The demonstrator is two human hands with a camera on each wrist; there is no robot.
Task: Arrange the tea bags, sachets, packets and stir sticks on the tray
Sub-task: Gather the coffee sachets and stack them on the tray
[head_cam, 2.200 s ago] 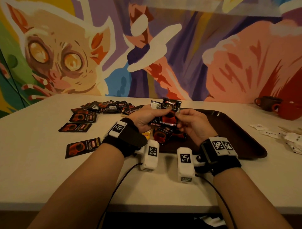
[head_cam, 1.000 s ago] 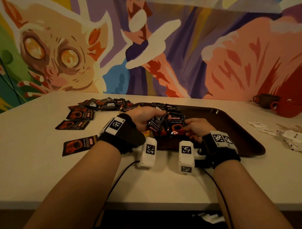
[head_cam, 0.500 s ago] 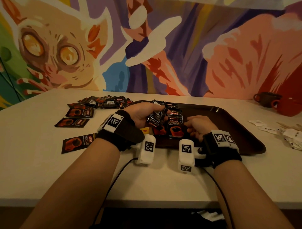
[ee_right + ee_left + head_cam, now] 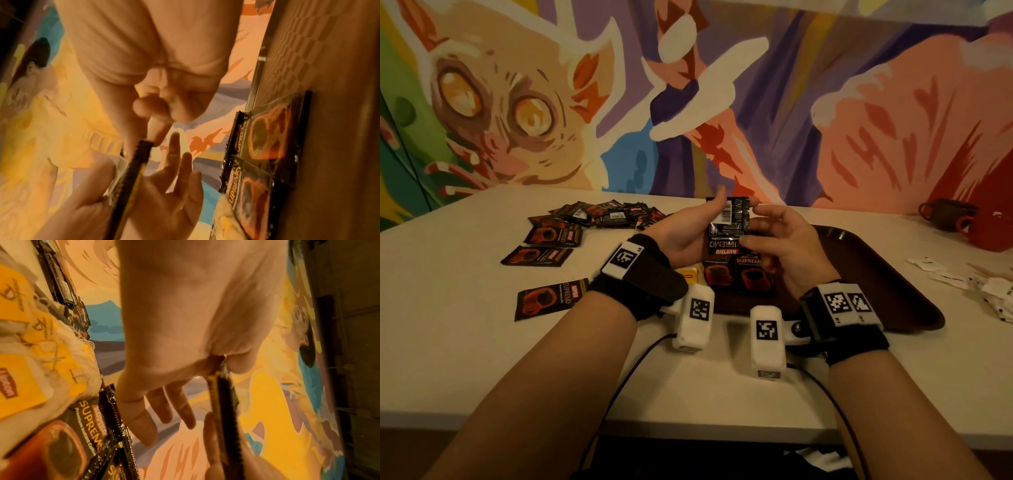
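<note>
Both hands have risen off the tray since half a second ago, when they were down among the coffee sachets. Now the left hand (image 4: 688,233) and right hand (image 4: 786,246) hold a small stack of black coffee sachets (image 4: 729,228) upright between them, above the near left part of the brown tray (image 4: 887,274). The left thumb lies against the back of the stack with its other fingers spread loosely behind; the wrist views show the stack edge-on, pinched at its lower end. The right hand's thumb and fingertips touch the opposite edge, fingers only lightly curled, more steadying than gripping.

Below them two coffee sachets (image 4: 738,275) lie flat side by side on the tray, with yellow-tagged tea bags (image 4: 26,340) just beside them. More sachets (image 4: 599,214) lie scattered on the surface to the left, and white paper packets (image 4: 993,294) to the right, near two mugs (image 4: 962,219).

These sachets look light, thin and flexible, with glossy foil that probably slides easily, so a stack could fan out or slip. Pinching across the flat faces near the crimped end seams, with the other hand squaring the edges, seems the safest hold.
</note>
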